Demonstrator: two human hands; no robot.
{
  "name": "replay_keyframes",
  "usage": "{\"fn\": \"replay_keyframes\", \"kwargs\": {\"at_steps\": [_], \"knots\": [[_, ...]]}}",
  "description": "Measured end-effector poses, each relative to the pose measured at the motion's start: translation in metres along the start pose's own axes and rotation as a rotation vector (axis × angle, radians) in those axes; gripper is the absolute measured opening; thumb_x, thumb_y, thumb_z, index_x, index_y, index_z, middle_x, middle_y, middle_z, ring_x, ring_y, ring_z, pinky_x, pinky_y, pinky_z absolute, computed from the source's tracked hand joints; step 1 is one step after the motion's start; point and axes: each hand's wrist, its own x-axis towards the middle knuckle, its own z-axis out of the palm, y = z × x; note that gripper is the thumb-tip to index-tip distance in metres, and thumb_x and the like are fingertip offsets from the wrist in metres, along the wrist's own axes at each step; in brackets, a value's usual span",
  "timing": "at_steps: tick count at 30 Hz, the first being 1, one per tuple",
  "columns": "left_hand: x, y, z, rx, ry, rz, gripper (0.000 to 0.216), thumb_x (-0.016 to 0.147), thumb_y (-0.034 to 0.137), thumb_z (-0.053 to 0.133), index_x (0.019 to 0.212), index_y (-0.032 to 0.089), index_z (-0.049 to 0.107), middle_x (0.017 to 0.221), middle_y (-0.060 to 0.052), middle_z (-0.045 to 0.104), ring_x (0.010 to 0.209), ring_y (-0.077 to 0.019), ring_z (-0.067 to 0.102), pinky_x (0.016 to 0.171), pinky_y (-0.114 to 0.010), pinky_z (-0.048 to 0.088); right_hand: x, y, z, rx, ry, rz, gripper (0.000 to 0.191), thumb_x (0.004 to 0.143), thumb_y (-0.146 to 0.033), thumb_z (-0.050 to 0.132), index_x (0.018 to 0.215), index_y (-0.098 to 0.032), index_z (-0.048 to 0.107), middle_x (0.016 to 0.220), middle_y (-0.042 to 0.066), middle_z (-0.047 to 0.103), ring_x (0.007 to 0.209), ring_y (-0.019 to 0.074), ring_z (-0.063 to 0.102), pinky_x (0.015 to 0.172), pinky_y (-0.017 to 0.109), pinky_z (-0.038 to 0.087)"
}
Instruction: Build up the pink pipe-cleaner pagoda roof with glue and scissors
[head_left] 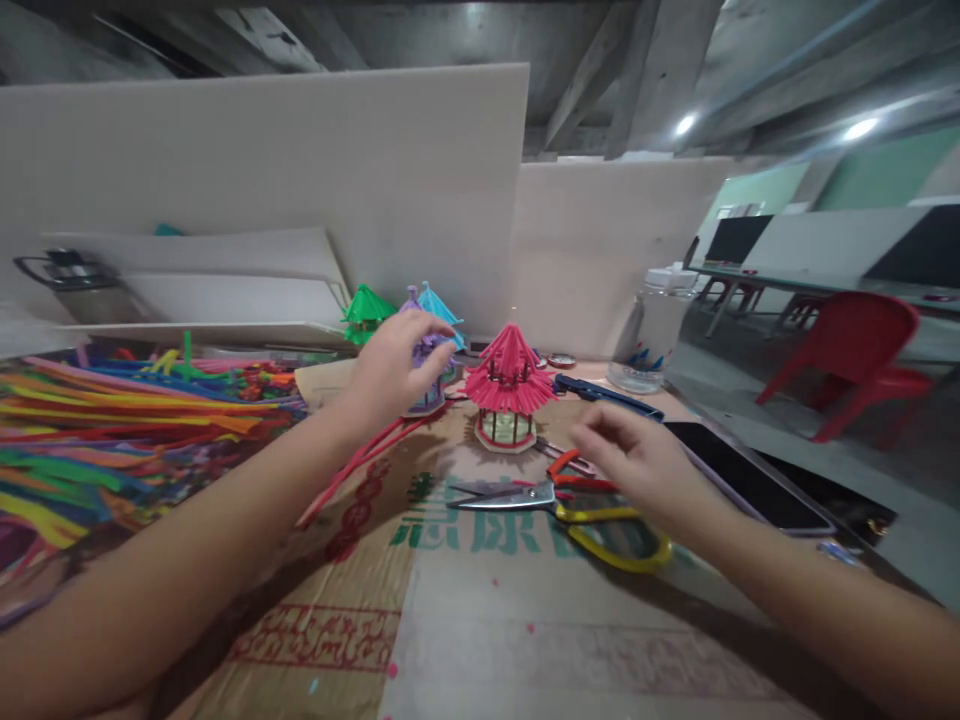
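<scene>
Along the tabletop's [480, 620] far edge 4 pavilions [508, 385] are finished (loose stems [112, 420] lie unused); the purple pavilion [429, 395] is pinched by the left hand [394, 370], the right hand [637, 460] is half-open, empty.

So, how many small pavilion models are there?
4: green at far left, purple in the left hand, blue behind it, pink in the middle. More may be hidden.

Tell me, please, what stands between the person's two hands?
A pink pavilion model stands between the left hand, on the purple pavilion, and the right hand, as the head view shows.
</scene>
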Motion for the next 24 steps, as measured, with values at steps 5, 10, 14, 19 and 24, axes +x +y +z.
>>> {"fn": "replay_keyframes", "kwargs": {"at_steps": [5, 10, 14, 19, 24], "knots": [[-0.005, 0.019, 0.021, -0.099, -0.104, -0.055, 0.021, 0.091, 0.031, 0.06, 0.108, 0.019, 0.064, 0.106, -0.007, 0.069, 0.102, -0.0227, 0.064, 0.094, -0.039, 0.05, 0.047, 0.021, -0.011, -0.113, 0.096, -0.058, 0.024, 0.09, -0.042, 0.055, 0.088, -0.019, 0.061, 0.078, 0.003, 0.065, 0.072, 0.0168, 0.059, 0.067, 0.03, 0.046], [0.012, 0.02, 0.041, 0.009, -0.021, 0.162, 0.042, 0.081, 0.031, 0.076, 0.117, 0.018, 0.06, 0.123, -0.012, 0.06, 0.117, -0.0266, 0.056, 0.102, -0.042, 0.046, 0.091, 0.016, 0.003, -0.095, 0.035, -0.12, 0.054, 0.086, -0.04, 0.063, 0.131, -0.012, 0.052, 0.116, 0.015, 0.065, 0.102, 0.0238, 0.064, 0.086, 0.039, 0.052], [0.014, 0.025, 0.06, 0.141, 0.063, 0.266, 0.023, 0.087, 0.028, 0.068, 0.108, 0.019, 0.065, 0.123, -0.012, 0.061, 0.117, -0.0276, 0.056, 0.102, -0.045, 0.045, 0.108, 0.023, 0.021, 0.11, -0.018, -0.115, 0.056, 0.091, -0.043, 0.058, 0.137, -0.012, 0.048, 0.129, 0.017, 0.062, 0.116, 0.0247, 0.062, 0.097, 0.042, 0.052], [0.005, 0.031, 0.069, 0.097, 0.057, 0.299, 0.027, 0.09, 0.03, 0.064, 0.113, 0.015, 0.062, 0.119, -0.012, 0.065, 0.111, -0.0244, 0.057, 0.1, -0.041, 0.045, 0.101, 0.032, 0.025, 0.205, -0.044, -0.082, 0.056, 0.09, -0.055, 0.059, 0.135, -0.023, 0.051, 0.133, 0.013, 0.062, 0.118, 0.0261, 0.062, 0.095, 0.043, 0.055], [0.023, -0.003, 0.013, 0.1, 0.026, 0.125, 0.013, 0.094, 0.024, 0.059, 0.101, 0.019, 0.067, 0.107, -0.007, 0.067, 0.1, -0.0203, 0.062, 0.093, -0.037, 0.048, 0.069, 0.045, -0.013, -0.178, 0.084, -0.034, 0.059, 0.078, -0.075, 0.058, 0.109, -0.025, 0.067, 0.106, 0.012, 0.073, 0.095, 0.0241, 0.07, 0.08, 0.037, 0.056]]}}
